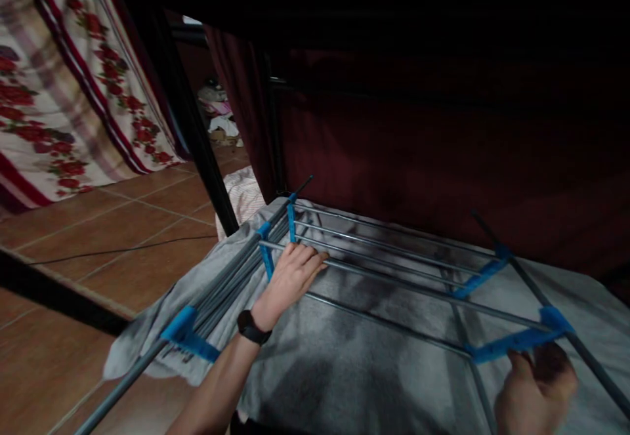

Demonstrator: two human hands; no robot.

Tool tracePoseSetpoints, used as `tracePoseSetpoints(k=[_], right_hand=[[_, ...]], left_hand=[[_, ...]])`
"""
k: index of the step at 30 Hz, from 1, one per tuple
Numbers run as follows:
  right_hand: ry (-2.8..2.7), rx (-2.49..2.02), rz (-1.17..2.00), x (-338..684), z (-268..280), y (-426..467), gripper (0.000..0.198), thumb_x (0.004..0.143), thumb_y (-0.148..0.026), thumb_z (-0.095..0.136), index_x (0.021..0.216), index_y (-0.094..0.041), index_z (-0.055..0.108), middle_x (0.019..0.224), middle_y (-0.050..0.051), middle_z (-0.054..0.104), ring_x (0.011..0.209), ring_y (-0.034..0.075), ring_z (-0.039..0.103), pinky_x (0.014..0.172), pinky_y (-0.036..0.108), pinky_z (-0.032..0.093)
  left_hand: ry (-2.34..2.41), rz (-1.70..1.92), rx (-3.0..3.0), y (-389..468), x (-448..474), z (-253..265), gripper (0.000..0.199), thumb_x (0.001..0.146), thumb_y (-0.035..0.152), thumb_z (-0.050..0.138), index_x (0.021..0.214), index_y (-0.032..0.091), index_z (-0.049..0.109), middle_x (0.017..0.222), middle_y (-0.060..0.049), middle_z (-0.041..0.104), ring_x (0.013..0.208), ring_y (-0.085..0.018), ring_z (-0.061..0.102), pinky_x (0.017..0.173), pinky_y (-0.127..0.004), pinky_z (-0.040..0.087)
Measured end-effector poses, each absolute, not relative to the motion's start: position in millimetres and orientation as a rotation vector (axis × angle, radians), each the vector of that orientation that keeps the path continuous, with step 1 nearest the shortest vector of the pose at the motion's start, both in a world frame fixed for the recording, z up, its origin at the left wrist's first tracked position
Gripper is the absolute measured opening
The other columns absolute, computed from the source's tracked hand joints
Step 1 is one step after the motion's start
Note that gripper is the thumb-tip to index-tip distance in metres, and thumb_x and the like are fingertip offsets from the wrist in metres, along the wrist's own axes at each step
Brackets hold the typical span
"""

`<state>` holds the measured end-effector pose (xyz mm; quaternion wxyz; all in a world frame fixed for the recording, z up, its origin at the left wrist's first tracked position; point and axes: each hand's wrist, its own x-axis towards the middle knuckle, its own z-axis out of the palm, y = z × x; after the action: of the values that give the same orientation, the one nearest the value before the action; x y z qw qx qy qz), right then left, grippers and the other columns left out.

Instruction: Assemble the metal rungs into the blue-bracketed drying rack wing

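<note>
On gray blanket [418, 389]: metal drying rack [241, 271] w/ blue plastic fittings, some rods bunched along L side. L hand [295, 268] curled over a single rod nr its L end, fingers bent round it. R hand [536, 386], blurry, half-closed right by nearest R bracket [512, 345]; can't tell if gripping. Blk watch [253, 327] on L wrist.

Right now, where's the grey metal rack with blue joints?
In the head view, the rack spans lower left to right, over grey cloth, under the left hand, beside the right hand.
</note>
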<state>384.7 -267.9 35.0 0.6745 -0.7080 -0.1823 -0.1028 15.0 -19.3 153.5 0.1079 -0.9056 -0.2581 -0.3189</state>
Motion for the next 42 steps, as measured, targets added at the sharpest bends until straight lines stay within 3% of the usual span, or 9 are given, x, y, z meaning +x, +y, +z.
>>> tracePoseSetpoints(k=[3, 6, 9, 15, 22, 28, 33, 38, 42], right_hand=[[-0.514, -1.616, -0.373, 350, 29, -267, 0.069, 0.083, -0.037, 0.074, 0.146, -0.027, 0.049, 0.139, 0.014, 0.054, 0.135, 0.04, 0.053, 0.112, 0.073, 0.042], [-0.918, -1.684, -0.623, 311, 45, -255, 0.046, 0.091, -0.029, 0.066, 0.136, -0.021, 0.06, 0.132, 0.018, 0.059, 0.134, 0.042, 0.053, 0.111, 0.071, 0.042], [-1.303, -1.604, -0.719, 284, 73, -232, 0.042, 0.096, -0.02, 0.059, 0.137, -0.022, 0.06, 0.134, 0.018, 0.062, 0.129, 0.036, 0.058, 0.108, 0.062, 0.047], [-1.801, -1.568, -0.723, 251, 119, -175, 0.055, 0.102, -0.016, 0.049, 0.155, -0.022, 0.041, 0.142, 0.014, 0.063, 0.129, 0.029, 0.059, 0.115, 0.055, 0.042], [-2.01, -1.685, -0.652, 242, 131, -143, 0.052, 0.096, -0.008, 0.05, 0.146, -0.023, 0.053, 0.112, 0.008, 0.073, 0.101, 0.023, 0.067, 0.093, 0.041, 0.052], [-2.043, -1.721, -0.62, 247, 133, -143, 0.054, 0.094, -0.004, 0.049, 0.142, -0.028, 0.056, 0.108, 0.005, 0.071, 0.097, 0.022, 0.066, 0.088, 0.038, 0.052], [-2.065, -1.718, -0.601, 248, 134, -140, 0.054, 0.093, -0.003, 0.049, 0.14, -0.027, 0.057, 0.108, 0.004, 0.07, 0.097, 0.021, 0.065, 0.087, 0.037, 0.052], [-2.079, -1.685, -0.603, 252, 133, -137, 0.053, 0.093, -0.002, 0.048, 0.139, -0.026, 0.057, 0.106, 0.005, 0.07, 0.096, 0.021, 0.065, 0.088, 0.037, 0.052], [-2.089, -1.65, -0.603, 253, 131, -136, 0.055, 0.092, -0.001, 0.046, 0.14, -0.027, 0.055, 0.105, 0.005, 0.069, 0.096, 0.021, 0.065, 0.087, 0.037, 0.052]], left_hand=[[-0.753, -0.948, -2.667, -22, 15, 153, 0.026, 0.108, 0.029, 0.049, 0.122, 0.018, 0.068, 0.093, -0.005, 0.067, 0.089, -0.02, 0.06, 0.085, -0.034, 0.043], [-0.759, -0.963, -2.662, -25, 16, 151, 0.026, 0.108, 0.03, 0.048, 0.118, 0.017, 0.068, 0.092, -0.005, 0.066, 0.088, -0.02, 0.06, 0.085, -0.035, 0.044], [-0.78, -0.981, -2.663, -29, 16, 149, 0.027, 0.109, 0.03, 0.047, 0.117, 0.017, 0.068, 0.093, -0.005, 0.067, 0.089, -0.02, 0.06, 0.086, -0.035, 0.044], [-0.778, -1.009, -2.674, -31, 15, 149, 0.028, 0.109, 0.032, 0.046, 0.121, 0.019, 0.068, 0.094, -0.005, 0.067, 0.09, -0.019, 0.06, 0.085, -0.035, 0.044], [-0.794, -1.042, -2.714, -31, 15, 150, 0.029, 0.108, 0.034, 0.048, 0.123, 0.02, 0.068, 0.098, -0.005, 0.069, 0.094, -0.019, 0.062, 0.092, -0.037, 0.046], [-1.047, -1.187, -2.401, -33, 1, 158, 0.034, 0.106, 0.023, 0.046, 0.135, 0.02, 0.063, 0.117, -0.01, 0.071, 0.11, -0.022, 0.065, 0.11, -0.046, 0.04], [-1.646, -0.875, -1.981, -28, -16, 177, 0.043, 0.1, 0.017, 0.045, 0.14, 0.009, 0.059, 0.122, -0.02, 0.069, 0.115, -0.033, 0.064, 0.1, -0.047, 0.048], [-1.936, -0.495, -2.066, -24, -21, 202, 0.046, 0.096, 0.005, 0.039, 0.136, 0.011, 0.06, 0.11, -0.017, 0.072, 0.102, -0.027, 0.072, 0.082, -0.035, 0.055], [-2.054, -0.386, -2.1, -20, -22, 214, 0.046, 0.098, 0.006, 0.035, 0.135, 0.012, 0.062, 0.102, -0.017, 0.073, 0.099, -0.028, 0.075, 0.079, -0.034, 0.057]])
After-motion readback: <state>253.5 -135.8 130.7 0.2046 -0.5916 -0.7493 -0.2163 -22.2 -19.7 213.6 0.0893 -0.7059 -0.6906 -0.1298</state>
